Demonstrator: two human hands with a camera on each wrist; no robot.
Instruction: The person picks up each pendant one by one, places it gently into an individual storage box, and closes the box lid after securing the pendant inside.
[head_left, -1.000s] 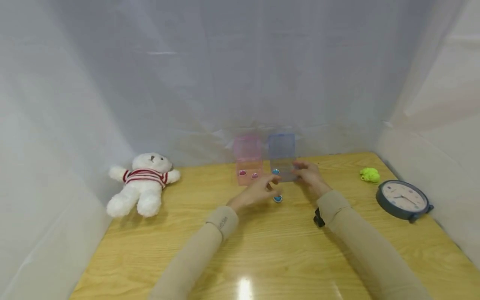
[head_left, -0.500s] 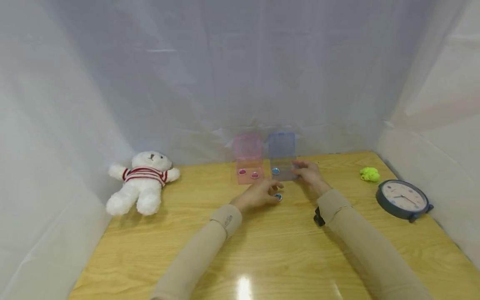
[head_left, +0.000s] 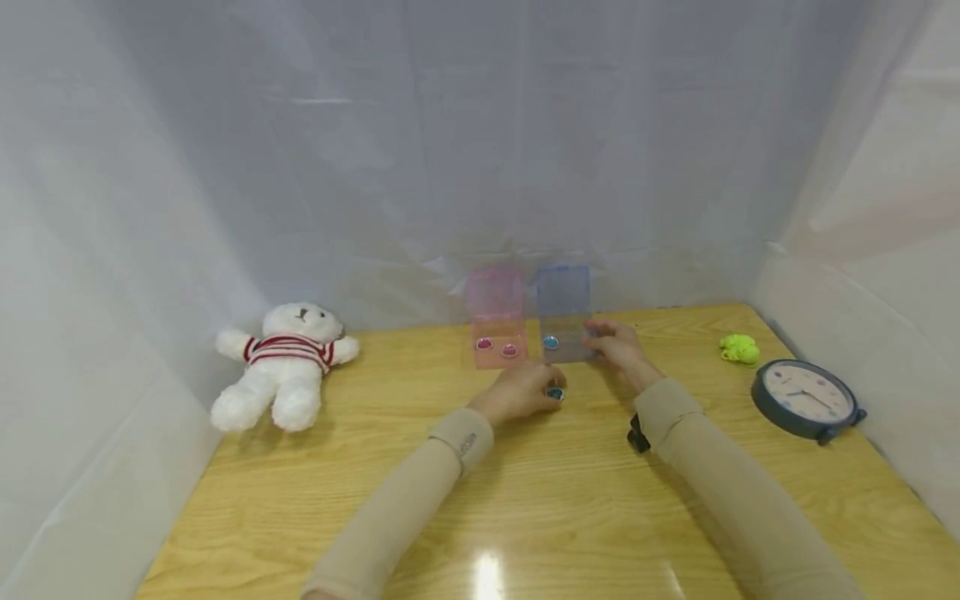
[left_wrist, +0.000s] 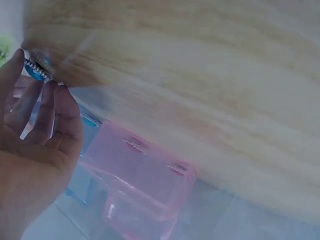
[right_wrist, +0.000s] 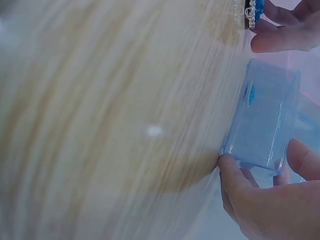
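In the head view my left hand (head_left: 520, 390) pinches a blue gem ornament (head_left: 555, 394) with a beaded silver rim, just in front of the boxes. The left wrist view shows this ornament (left_wrist: 36, 70) between thumb and fingertips. My right hand (head_left: 618, 348) holds the right side of a see-through blue box (head_left: 573, 350), its lid (head_left: 564, 290) raised; in the right wrist view thumb and fingers curl about the box's end (right_wrist: 267, 120). One blue gem (head_left: 551, 342) lies inside. To the left, an open pink box (head_left: 491, 362) contains two pink gems (head_left: 509, 351).
A white teddy bear (head_left: 288, 379) in a striped top lies on the wooden table (head_left: 487, 508) at the left. At the right are a bright green lump (head_left: 740, 349) and a round clock (head_left: 806, 398). Pale sheeting (head_left: 480, 150) rises behind the table.
My left hand has moved down and slightly right to the loose blue gem ornament, closed its fingers on it and turned it a little. The right hand keeps its place on the blue box.
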